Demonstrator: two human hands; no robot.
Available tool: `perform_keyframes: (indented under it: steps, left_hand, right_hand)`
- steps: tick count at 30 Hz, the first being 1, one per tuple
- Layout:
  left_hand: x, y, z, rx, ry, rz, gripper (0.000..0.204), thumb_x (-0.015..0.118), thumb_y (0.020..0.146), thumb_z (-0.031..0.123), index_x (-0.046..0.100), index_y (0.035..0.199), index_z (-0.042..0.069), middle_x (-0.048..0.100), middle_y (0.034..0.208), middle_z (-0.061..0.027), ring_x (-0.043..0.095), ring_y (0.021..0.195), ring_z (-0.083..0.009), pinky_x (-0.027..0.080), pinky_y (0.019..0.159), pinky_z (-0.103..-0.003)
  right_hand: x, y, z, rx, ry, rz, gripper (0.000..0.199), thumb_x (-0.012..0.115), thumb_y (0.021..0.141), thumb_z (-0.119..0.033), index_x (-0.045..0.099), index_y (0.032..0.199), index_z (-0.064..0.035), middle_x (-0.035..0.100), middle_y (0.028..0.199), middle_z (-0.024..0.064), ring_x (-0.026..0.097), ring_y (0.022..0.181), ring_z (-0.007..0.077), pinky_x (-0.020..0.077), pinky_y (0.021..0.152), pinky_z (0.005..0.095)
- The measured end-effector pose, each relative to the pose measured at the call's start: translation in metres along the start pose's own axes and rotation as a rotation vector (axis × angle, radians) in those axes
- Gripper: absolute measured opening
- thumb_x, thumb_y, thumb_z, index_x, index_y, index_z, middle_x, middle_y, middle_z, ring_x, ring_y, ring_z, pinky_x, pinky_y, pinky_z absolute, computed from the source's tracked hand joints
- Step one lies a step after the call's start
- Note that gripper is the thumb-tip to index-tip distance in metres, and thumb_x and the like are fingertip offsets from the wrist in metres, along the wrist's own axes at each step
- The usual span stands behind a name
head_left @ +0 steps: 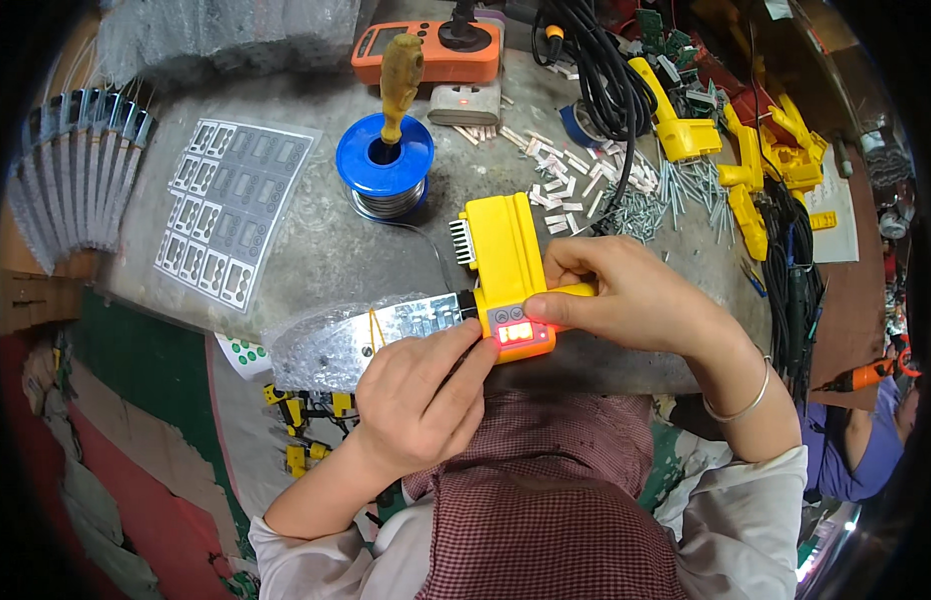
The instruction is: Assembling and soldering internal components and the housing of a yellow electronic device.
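Observation:
A yellow handheld electric tool [506, 255] lies near the bench's front edge, its small display panel [516, 331] glowing red. A flat metal plate [421, 320] joined to its left end is partly wrapped in bubble wrap [316, 345], with a rubber band round it. My right hand [636, 300] is closed round the tool's right side, thumb by the grey buttons. The bent fingers of my left hand [421, 400] press against the tool's lower left corner beside the display; their undersides are hidden.
Behind the tool stands a blue solder spool [386, 160] with a yellow-handled screwdriver [401, 80] upright in it. A label sheet [236, 210] lies left. White pieces [561, 185], screws [641, 215], black cables [606, 85] and yellow housings [686, 135] crowd the back right. An orange meter [426, 65] sits behind.

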State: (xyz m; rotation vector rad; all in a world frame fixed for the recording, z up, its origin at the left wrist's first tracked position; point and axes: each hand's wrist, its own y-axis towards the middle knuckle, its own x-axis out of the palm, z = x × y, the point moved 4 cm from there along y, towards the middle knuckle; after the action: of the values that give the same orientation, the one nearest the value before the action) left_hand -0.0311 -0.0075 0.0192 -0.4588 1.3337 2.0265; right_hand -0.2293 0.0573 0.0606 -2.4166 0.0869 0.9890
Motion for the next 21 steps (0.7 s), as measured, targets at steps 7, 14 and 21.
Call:
perform_keyframes:
  steps: [7, 14, 21]
  left_hand:
    - [-0.002, 0.0, -0.001, -0.048, -0.027, 0.005, 0.047, 0.069, 0.06, 0.001, 0.07, 0.107, 0.005, 0.067, 0.108, -0.0145, 0.065, 0.078, -0.0263, 0.05, 0.066, -0.034]
    - [-0.004, 0.004, -0.002, -0.082, -0.066, 0.002, 0.045, 0.069, 0.062, 0.001, 0.07, 0.107, 0.004, 0.067, 0.109, -0.0164, 0.066, 0.081, -0.0281, 0.051, 0.067, -0.035]
    - [-0.001, 0.014, -0.003, -0.122, -0.074, -0.095, 0.05, 0.076, 0.064, 0.006, 0.069, 0.114, 0.003, 0.063, 0.104, -0.0149, 0.061, 0.083, -0.0265, 0.05, 0.069, -0.034]
  right_hand:
    - [0.0, 0.002, -0.001, -0.002, 0.037, -0.014, 0.033, 0.074, 0.085, -0.029, 0.059, 0.08, -0.0002, 0.054, 0.064, 0.0049, 0.047, 0.06, 0.0102, 0.0382, 0.055, 0.0301]
    - [0.0, 0.003, 0.0, 0.017, 0.041, -0.021, 0.034, 0.076, 0.084, -0.028, 0.057, 0.077, -0.0002, 0.048, 0.061, 0.0022, 0.041, 0.059, 0.009, 0.0351, 0.054, 0.0303]
    - [0.0, 0.002, -0.001, 0.028, 0.038, -0.019, 0.033, 0.075, 0.084, -0.027, 0.057, 0.077, -0.0005, 0.049, 0.061, 0.0025, 0.041, 0.059, 0.0095, 0.0353, 0.053, 0.0305]
